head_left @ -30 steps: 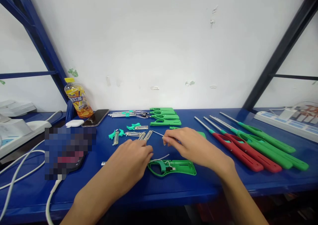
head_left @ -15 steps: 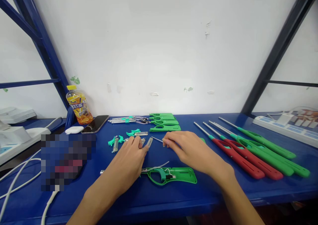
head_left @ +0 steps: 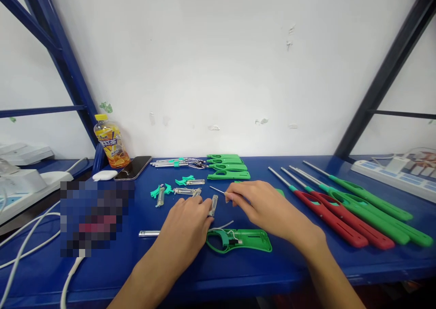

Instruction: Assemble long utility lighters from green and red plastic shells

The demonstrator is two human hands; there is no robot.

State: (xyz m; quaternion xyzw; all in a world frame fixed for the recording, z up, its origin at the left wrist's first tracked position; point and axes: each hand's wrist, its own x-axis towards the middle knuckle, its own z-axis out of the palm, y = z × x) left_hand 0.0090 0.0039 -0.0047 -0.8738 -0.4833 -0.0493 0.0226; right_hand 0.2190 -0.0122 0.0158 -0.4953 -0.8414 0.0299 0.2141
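My left hand (head_left: 185, 227) pinches a small clear gas cartridge (head_left: 213, 205) and holds it just above the blue table (head_left: 238, 272). My right hand (head_left: 262, 206) pinches the near end of a thin metal rod (head_left: 217, 190) that points back and to the left. Between and just in front of both hands lies an open green lighter handle half (head_left: 238, 240) with a teal trigger and a white wire. A metal tube (head_left: 149, 233) sticks out from under my left hand. More cartridges and teal triggers (head_left: 173, 190) lie behind my left hand.
Assembled red and green long lighters (head_left: 340, 206) lie in a row at the right. Green handle halves (head_left: 226, 166) and metal tubes (head_left: 173, 163) are stacked at the back. A bottle (head_left: 111, 141), a phone (head_left: 133, 167), white cables (head_left: 30, 236) and a power strip (head_left: 391, 172) sit at the sides.
My left hand picked one cartridge out of the group at the back and drew it nearer and to the right, toward the green handle half. My right hand stayed on the thin rod.
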